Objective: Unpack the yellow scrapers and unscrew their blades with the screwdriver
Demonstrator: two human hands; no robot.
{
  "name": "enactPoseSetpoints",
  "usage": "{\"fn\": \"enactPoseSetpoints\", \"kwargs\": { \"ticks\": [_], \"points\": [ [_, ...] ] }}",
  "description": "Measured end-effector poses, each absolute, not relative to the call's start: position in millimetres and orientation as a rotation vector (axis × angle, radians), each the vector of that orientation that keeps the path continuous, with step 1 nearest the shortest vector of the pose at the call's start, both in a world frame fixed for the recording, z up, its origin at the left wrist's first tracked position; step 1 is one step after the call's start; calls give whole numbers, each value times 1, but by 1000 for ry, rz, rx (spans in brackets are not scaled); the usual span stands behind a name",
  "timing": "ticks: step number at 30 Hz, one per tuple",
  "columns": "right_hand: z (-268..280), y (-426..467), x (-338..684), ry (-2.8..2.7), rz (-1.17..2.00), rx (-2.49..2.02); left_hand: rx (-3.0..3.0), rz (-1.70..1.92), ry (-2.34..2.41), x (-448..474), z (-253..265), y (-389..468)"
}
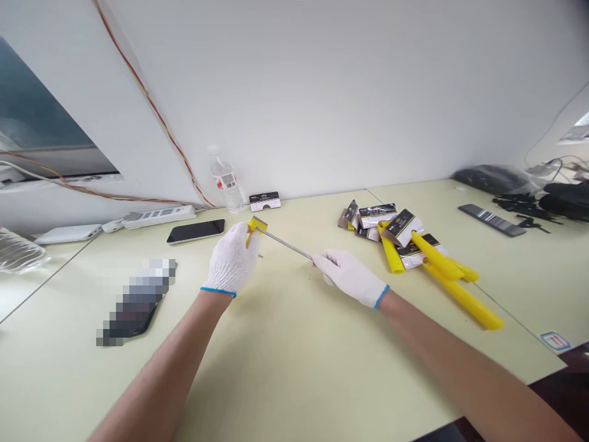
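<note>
Both of my hands wear white knit gloves with blue cuffs. My left hand is closed on a small yellow scraper with a metal edge, held above the table; its lower part is mostly behind the fingers. Out of my right hand runs a long thin metal shaft, that of a screwdriver, whose handle is hidden in the closed fingers. The shaft's tip meets the yellow scraper. To the right lie several yellow plastic handles in a heap with black-and-white cardboard cards.
Against the wall stand a clear water bottle and another card. A phone, a pixelated dark object and a white power strip lie left. A dark flat bar and black bags are at the far right.
</note>
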State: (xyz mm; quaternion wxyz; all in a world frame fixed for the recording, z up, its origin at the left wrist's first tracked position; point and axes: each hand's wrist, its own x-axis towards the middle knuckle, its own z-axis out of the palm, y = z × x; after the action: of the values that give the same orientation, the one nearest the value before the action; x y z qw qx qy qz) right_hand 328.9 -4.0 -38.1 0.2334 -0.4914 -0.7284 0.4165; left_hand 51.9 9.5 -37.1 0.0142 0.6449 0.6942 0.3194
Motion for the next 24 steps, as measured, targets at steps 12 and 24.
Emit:
{"fn": "enactPoseSetpoints", "kwargs": {
  "ticks": [12, 24],
  "points": [
    [-61, 1, 327, -2093, 50, -1191, 1951, 1037, 2189, 46, -41, 12],
    [-38, -1, 333, -1764, 1689, -1264, 1925, 1110, 2102, 51, -36, 10]
  ]
}}
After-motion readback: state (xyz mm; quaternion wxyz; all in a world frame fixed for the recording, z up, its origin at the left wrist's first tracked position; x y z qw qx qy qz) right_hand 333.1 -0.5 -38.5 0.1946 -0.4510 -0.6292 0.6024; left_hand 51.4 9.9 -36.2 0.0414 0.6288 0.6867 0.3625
